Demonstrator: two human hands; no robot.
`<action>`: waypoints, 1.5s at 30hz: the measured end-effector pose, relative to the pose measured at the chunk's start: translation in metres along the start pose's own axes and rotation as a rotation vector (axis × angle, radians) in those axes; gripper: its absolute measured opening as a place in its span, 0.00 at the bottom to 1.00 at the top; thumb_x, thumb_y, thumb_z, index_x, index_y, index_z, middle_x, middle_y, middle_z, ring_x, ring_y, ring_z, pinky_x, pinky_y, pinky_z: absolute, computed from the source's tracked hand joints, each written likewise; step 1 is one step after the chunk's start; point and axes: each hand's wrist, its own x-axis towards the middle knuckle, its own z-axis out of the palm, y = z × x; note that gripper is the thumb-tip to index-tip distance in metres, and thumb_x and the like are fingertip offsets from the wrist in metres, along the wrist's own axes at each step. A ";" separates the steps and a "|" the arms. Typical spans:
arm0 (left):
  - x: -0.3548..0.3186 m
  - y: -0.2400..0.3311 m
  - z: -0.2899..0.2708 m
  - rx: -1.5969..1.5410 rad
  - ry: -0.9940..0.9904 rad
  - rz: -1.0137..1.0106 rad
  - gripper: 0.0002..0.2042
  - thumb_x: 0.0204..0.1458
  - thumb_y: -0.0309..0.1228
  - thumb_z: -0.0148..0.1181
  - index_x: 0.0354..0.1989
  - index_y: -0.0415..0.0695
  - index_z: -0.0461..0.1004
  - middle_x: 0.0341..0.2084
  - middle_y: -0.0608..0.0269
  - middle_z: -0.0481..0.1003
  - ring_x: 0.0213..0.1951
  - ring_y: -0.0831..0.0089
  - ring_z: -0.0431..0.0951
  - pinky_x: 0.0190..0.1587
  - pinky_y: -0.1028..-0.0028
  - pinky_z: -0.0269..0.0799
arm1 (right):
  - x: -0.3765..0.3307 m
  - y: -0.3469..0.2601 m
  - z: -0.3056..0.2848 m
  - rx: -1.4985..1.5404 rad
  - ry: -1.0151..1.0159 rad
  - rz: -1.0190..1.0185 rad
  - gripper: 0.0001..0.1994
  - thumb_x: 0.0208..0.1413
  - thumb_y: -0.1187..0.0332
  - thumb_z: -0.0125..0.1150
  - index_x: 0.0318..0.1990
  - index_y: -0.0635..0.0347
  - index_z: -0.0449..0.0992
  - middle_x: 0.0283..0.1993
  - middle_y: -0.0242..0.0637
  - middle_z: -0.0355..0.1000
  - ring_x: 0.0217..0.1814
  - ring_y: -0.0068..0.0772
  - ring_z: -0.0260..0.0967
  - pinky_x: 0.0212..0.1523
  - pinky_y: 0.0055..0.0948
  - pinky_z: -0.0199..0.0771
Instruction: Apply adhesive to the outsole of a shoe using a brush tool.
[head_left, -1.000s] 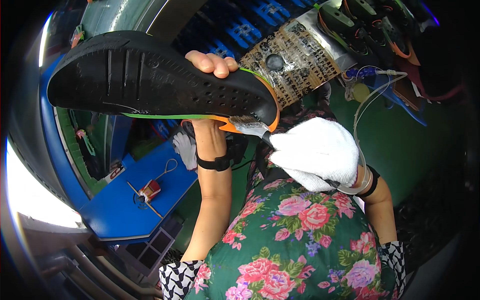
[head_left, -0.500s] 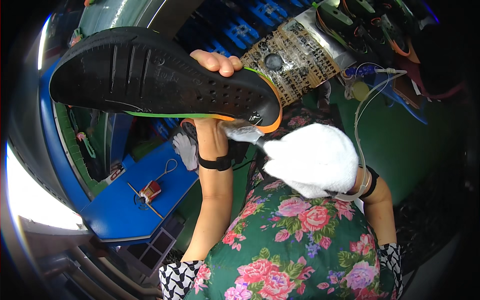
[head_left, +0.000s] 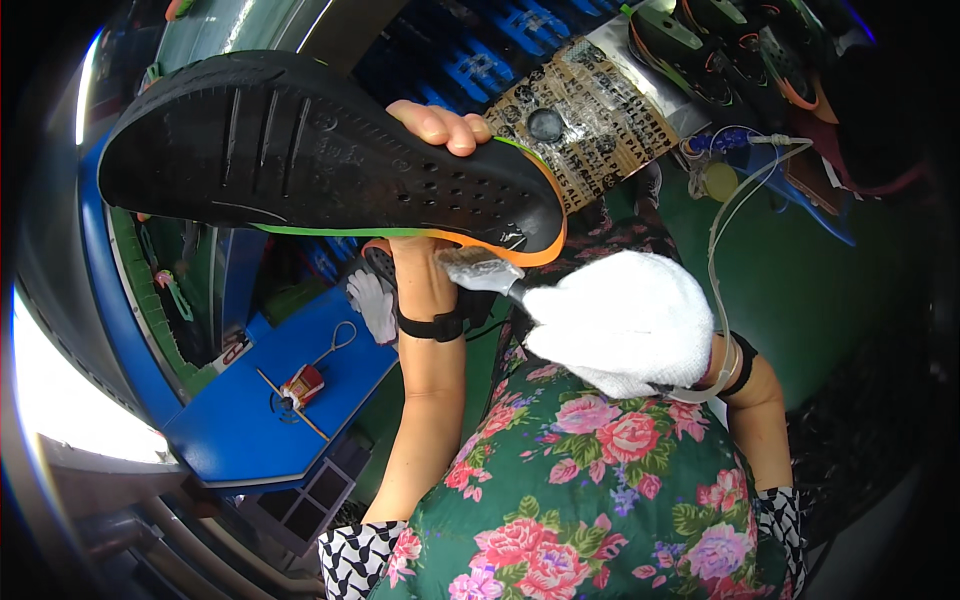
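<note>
A large black shoe sole with a green and orange edge is held up, its underside with grooves and small holes facing me. My left hand grips it from behind; only fingertips show over the upper edge, and the palm is hidden. In a white knit glove, my right hand is closed around the dark handle of a flat brush. The pale, wet-looking bristles are right at the orange lower edge of the sole; I cannot tell whether they touch it.
A blue table at the left bears a red-labelled container with a stick across it. A pale glove lies near its edge. Ahead is a taped cardboard piece. Several shoe parts sit far right, near a thin hose.
The brush has shifted slightly down and left along the orange edge. The sole has tilted a little in my left hand, which keeps its grip.
</note>
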 end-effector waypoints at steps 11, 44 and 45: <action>0.000 0.002 0.003 -0.010 -0.019 -0.046 0.22 0.62 0.44 0.65 0.47 0.34 0.76 0.36 0.49 0.80 0.43 0.62 0.83 0.60 0.61 0.74 | -0.003 0.002 0.000 -0.101 0.108 0.087 0.13 0.47 0.76 0.75 0.42 0.55 0.86 0.42 0.38 0.84 0.35 0.38 0.79 0.31 0.33 0.79; -0.004 -0.003 -0.003 -0.032 0.022 -0.114 0.19 0.63 0.41 0.62 0.45 0.32 0.77 0.35 0.50 0.79 0.42 0.58 0.83 0.55 0.56 0.76 | -0.004 0.013 -0.007 0.108 0.210 0.254 0.09 0.42 0.80 0.75 0.33 0.59 0.85 0.36 0.43 0.83 0.34 0.40 0.80 0.36 0.34 0.78; -0.004 -0.003 -0.006 -0.016 -0.002 -0.126 0.19 0.63 0.41 0.62 0.45 0.32 0.77 0.35 0.50 0.79 0.42 0.57 0.83 0.55 0.56 0.76 | -0.004 0.013 -0.008 0.102 0.197 0.266 0.09 0.42 0.80 0.75 0.33 0.59 0.85 0.36 0.43 0.83 0.34 0.41 0.80 0.36 0.34 0.79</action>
